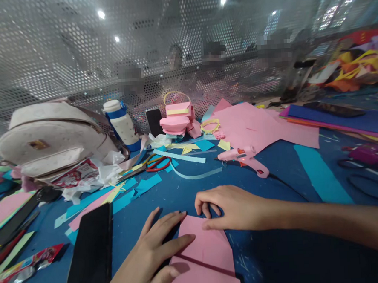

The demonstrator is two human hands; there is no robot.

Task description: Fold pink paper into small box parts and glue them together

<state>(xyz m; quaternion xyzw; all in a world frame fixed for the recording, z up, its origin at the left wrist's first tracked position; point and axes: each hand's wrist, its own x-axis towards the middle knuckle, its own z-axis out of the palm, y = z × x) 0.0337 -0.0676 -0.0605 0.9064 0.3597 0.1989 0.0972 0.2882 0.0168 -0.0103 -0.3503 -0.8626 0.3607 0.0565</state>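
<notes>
A folded sheet of pink paper lies on the blue table directly before me, with a crease across it. My left hand rests on the paper's left edge, fingers spread and fingertips touching it. At the paper's far edge is my right hand, its fingers loosely curled and apart from the thumb. That thumb touches the paper's top, while the fingers hang just beyond the edge. Past my right hand lies a pink hot glue gun, its nozzle pointing left. A black phone lies to the left of my left hand.
Scissors and blue paper scraps lie beyond my hands. A small pink paper bag, a bottle and a white backpack stand along a perforated panel. Pink sheets and a blue paper strip lie right.
</notes>
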